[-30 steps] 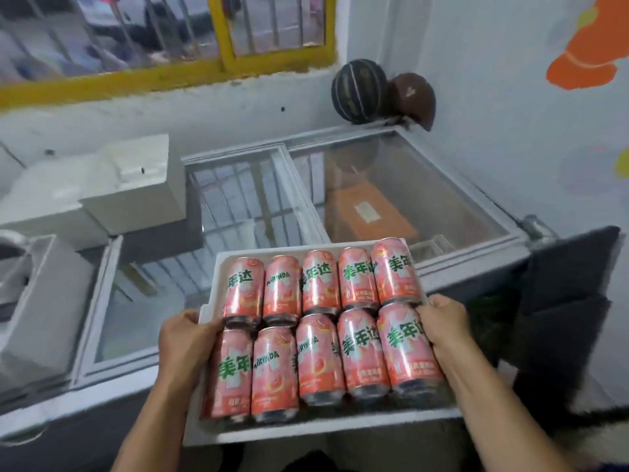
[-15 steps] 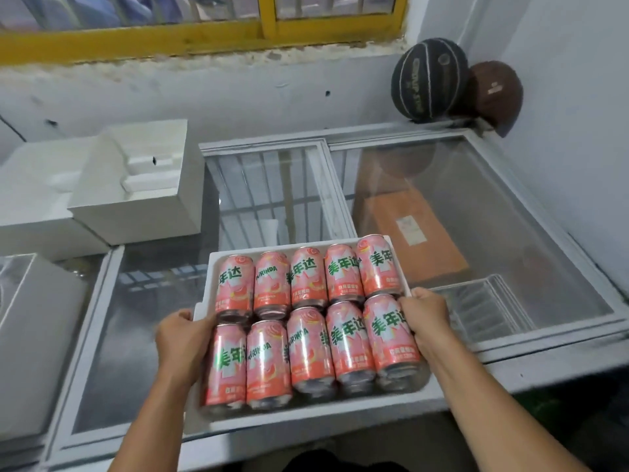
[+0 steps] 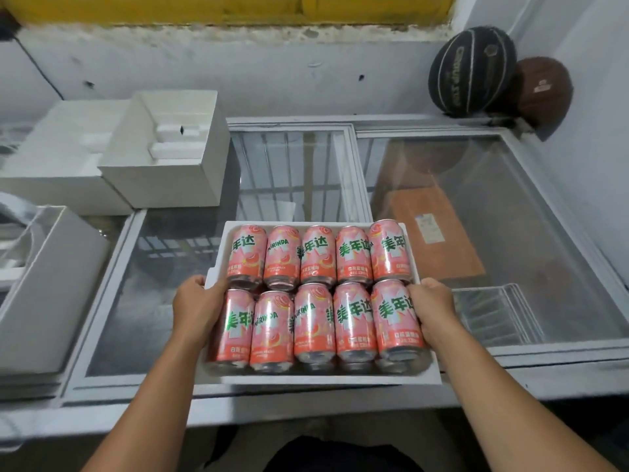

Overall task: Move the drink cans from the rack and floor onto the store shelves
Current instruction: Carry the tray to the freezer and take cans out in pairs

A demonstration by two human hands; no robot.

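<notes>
- The left hand (image 3: 197,301) and right hand (image 3: 430,304) each curl round a side edge of the tray (image 3: 320,379), opposite one another, about halfway along it.
- The cans (image 3: 315,321) sit in the tray in two rows of five, packed touching, over the front of the freezer (image 3: 163,301) (whether the tray rests on the glass or hangs clear, I cannot tell).
- Likely handling: ten full cans are heavy, and the foam looks stiff but brittle. Support it from beneath at both sides and keep it level, since smooth cans may slide.
- Beyond: foam blocks (image 3: 163,158) on the left and balls (image 3: 471,71) in the corner.
</notes>
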